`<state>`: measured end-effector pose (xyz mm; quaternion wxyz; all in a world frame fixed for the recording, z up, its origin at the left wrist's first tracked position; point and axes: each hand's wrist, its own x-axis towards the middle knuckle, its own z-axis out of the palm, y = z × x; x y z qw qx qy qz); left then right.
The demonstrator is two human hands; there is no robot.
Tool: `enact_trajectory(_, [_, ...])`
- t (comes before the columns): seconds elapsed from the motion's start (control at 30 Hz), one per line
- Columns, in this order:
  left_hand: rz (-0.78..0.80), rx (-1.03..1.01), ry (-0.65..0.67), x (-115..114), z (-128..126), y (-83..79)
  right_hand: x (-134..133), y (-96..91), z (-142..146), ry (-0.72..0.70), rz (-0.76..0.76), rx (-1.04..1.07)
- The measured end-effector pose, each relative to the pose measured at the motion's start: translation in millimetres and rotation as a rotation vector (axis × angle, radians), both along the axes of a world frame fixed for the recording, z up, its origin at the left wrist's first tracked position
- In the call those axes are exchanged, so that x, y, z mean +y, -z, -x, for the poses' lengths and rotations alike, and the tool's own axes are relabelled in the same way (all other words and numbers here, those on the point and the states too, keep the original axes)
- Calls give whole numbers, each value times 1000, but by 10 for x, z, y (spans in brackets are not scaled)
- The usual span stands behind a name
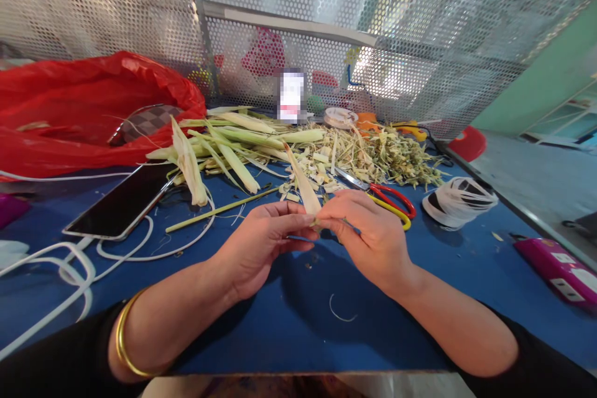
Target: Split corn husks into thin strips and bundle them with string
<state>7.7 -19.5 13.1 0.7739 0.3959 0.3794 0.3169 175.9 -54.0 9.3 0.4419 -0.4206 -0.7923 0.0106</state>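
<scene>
Above the blue desk (289, 339), a person's left hand (263, 239) and right hand (368, 236) meet at the near end of a pale husk strip (302, 185), each grip drawn to a narrow pinch on it, seemingly to steady the slim base from both sides while the tip points far and left. Loose husks (233, 146) lie on the far left beside pale scraps (305, 168), with scissors (394, 196) just beyond the right hand and white cord (461, 202) farther right, apparently kept within reach.
</scene>
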Motion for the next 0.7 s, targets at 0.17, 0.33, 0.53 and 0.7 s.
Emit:
enact_trajectory(0.17, [-53, 5, -47, -28, -8, -25, -8, -2, 10, 8, 29, 22])
enact_trajectory(0.33, [-144, 26, -90, -55, -17, -32, -36, -11, 18, 21, 183, 104])
enact_trajectory(0.53, [-277, 119, -91, -58, -21, -37, -63, -16, 21, 69, 250, 145])
enact_trajectory(0.7, [-308, 169, -78, -68, -27, -55, -67, -4, 35, 94, 272, 227])
